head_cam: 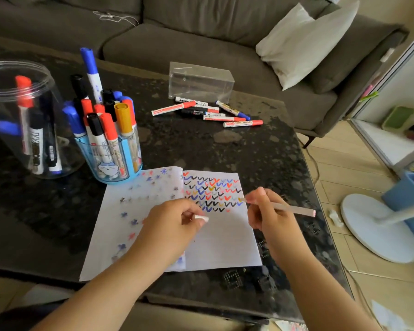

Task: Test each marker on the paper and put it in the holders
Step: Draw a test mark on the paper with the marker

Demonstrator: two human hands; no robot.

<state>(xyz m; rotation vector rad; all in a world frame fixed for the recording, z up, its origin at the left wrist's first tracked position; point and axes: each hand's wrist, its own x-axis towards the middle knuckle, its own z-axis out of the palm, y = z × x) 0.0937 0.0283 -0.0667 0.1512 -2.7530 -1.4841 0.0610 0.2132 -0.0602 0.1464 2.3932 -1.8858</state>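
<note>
Pale marker (285,207) sits pinched in the right hand (270,211), its tip at the tick rows on the paper (225,242), centre frame. Left hand (170,223) grips the cap (201,218). Best to make one short stroke, recap firmly, then drop it into the blue holder (112,161), centre left.

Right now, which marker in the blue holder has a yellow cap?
The yellow-capped marker at the right front of the blue holder. It is the only yellow cap there; the others are red, blue or black.
</note>
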